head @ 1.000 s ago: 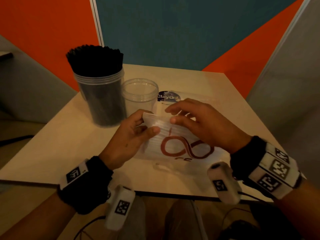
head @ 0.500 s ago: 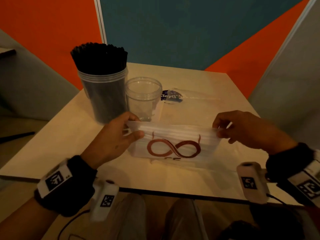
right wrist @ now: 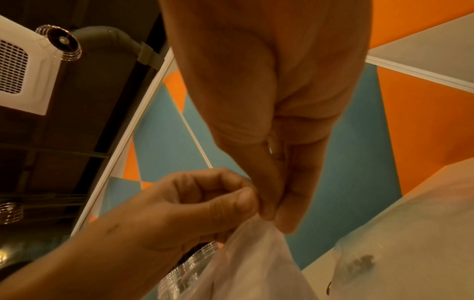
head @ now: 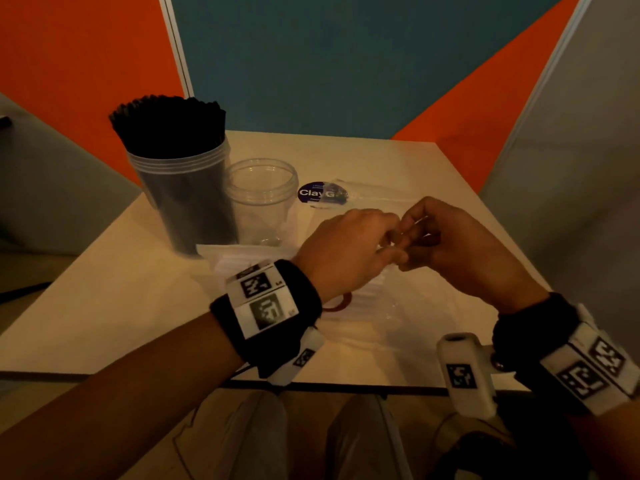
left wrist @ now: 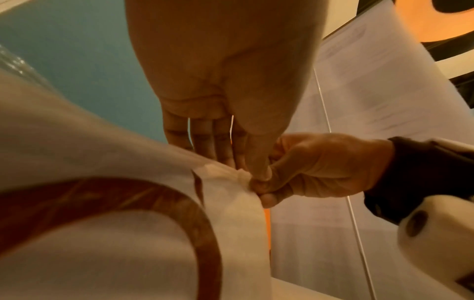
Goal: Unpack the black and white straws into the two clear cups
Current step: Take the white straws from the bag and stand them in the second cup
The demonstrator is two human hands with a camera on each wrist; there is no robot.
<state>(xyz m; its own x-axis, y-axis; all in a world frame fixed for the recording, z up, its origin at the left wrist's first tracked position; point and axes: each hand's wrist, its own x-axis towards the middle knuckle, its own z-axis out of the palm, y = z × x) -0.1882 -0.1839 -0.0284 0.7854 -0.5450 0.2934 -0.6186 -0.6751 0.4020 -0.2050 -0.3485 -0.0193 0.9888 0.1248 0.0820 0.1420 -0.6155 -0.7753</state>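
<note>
1. Looks like an office or studio booth: orange, teal and grey partition panels (head: 311, 64) behind a small pale table (head: 104, 306).
2. Exposed dark ceiling with grey duct (right wrist: 102, 40) and white vent (right wrist: 20, 77).

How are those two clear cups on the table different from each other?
The taller cup is packed with black straws that stick out above its rim; the shorter cup holds no straws. The taller cup stands left of the shorter cup, right beside it. Both are clear, round, upright and lidless, with ridged rims.
</note>
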